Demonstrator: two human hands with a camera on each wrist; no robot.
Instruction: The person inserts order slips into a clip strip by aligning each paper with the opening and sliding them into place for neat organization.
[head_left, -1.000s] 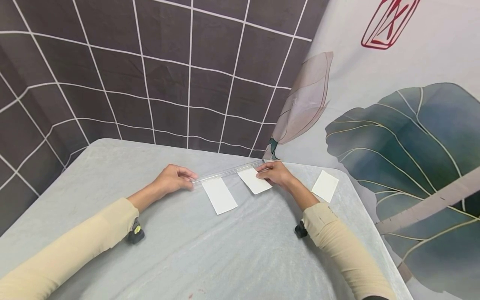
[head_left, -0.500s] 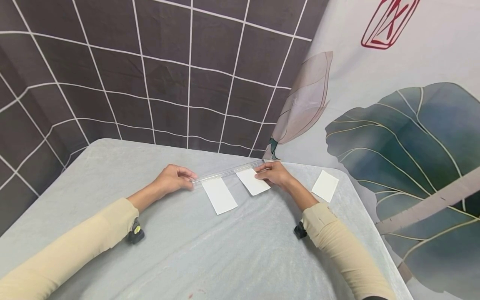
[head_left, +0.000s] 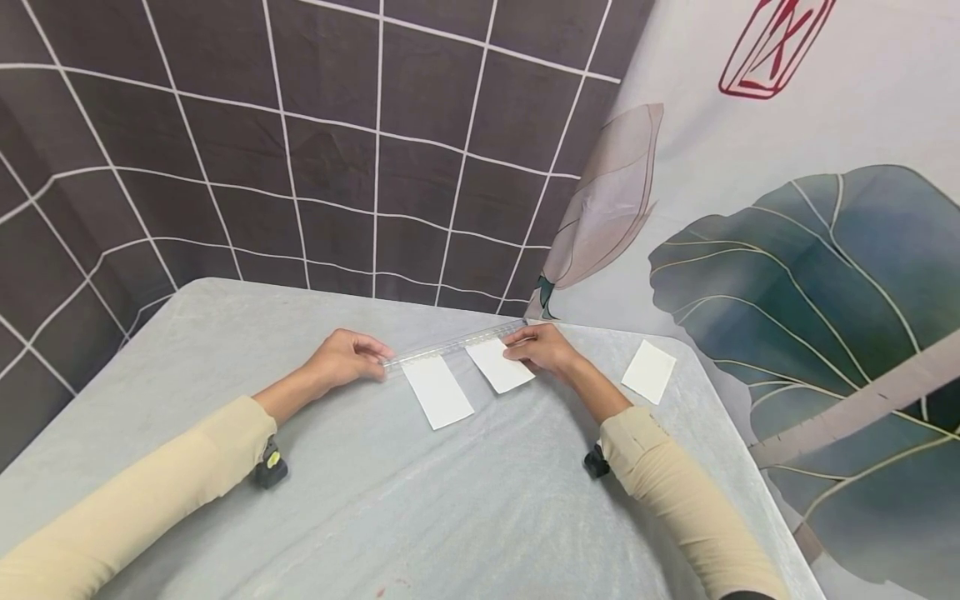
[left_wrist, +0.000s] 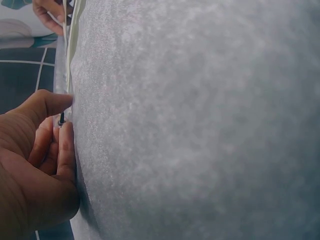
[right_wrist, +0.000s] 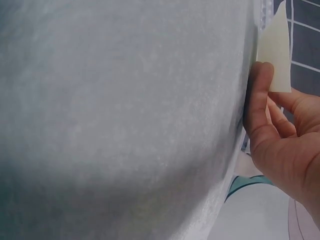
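A clear plastic ruler (head_left: 450,343) lies slantwise on the table, its right end farther back. My left hand (head_left: 347,358) pinches the ruler's left end between thumb and fingers; the left wrist view shows the thumb (left_wrist: 56,102) and fingers at that end. One white paper card (head_left: 438,393) lies flat with its top edge along the ruler. My right hand (head_left: 546,347) pinches a second white card (head_left: 498,369) by its right side, its top edge at the ruler. In the right wrist view this card (right_wrist: 276,55) stands tilted up from the cloth.
A third white card (head_left: 649,372) lies to the right of my right forearm. Pale grey cloth covers the table (head_left: 390,500). Behind it hangs a dark curtain (head_left: 322,167) with white grid lines, and a leaf-printed white curtain (head_left: 697,142) hangs at the right.
My right hand has slid the second card a little to the left along the ruler, closer to the first card. My left hand and the ruler have stayed in place.
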